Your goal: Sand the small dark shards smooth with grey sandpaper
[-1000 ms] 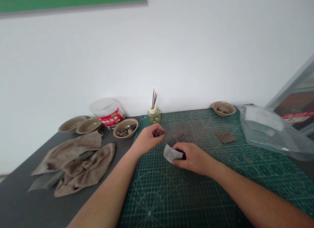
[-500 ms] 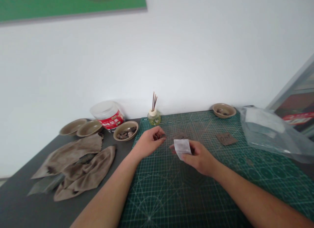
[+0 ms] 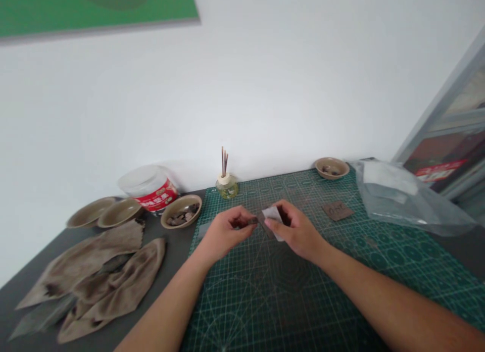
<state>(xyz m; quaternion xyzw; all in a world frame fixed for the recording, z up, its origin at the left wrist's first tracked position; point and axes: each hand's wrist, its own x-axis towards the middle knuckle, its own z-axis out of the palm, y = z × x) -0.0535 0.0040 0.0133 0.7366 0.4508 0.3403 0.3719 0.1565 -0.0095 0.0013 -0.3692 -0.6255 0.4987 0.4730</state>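
Observation:
My left hand (image 3: 227, 232) pinches a small dark shard (image 3: 251, 220) between thumb and fingers. My right hand (image 3: 296, 232) holds a small white sheet (image 3: 273, 216), probably paper, close to that shard. The two hands nearly meet above a green cutting mat (image 3: 242, 311). A brown tag with dark writing (image 3: 337, 210) lies on the mat to the right of my right hand. Whatever lies under my hands is hidden.
A bowl of dark shards (image 3: 181, 211) stands left of the mat, and another (image 3: 332, 167) at its far edge. Two shallow bowls (image 3: 106, 213), a red-labelled tub (image 3: 148, 188), a reed diffuser (image 3: 226, 186), stained cloths (image 3: 94, 281) and a plastic bag (image 3: 401, 198) surround it.
My right hand has moved up and left, bringing the white sheet against the shard in my left hand. The whole scene has shifted left in view as my head turned.

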